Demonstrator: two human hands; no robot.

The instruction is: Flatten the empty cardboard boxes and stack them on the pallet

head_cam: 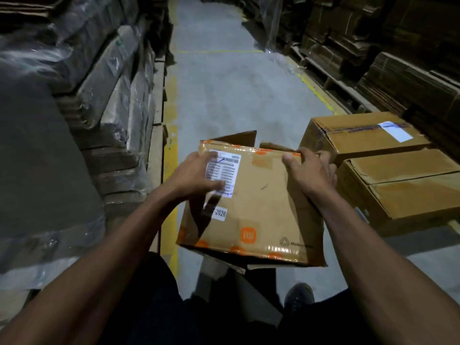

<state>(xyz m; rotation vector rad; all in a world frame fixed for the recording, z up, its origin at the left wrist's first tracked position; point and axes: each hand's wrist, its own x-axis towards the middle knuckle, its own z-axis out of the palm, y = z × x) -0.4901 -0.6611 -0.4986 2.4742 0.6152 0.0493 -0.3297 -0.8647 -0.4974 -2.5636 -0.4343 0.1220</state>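
Observation:
I hold a brown cardboard box (258,207) with orange tape and a white label in front of me, above the floor. Its far flaps stand open and one near flap hangs down underneath. My left hand (196,176) lies flat on the box's upper face, fingers spread over the label. My right hand (311,170) grips the box's far right corner, thumb on top and fingers curled over the edge.
Two closed brown boxes (368,135) (408,185) sit on the floor to the right. Plastic-wrapped stacks of flat cardboard (104,100) on pallets line the left; more cardboard stacks (398,58) line the right. A grey aisle (224,83) with yellow lines runs ahead.

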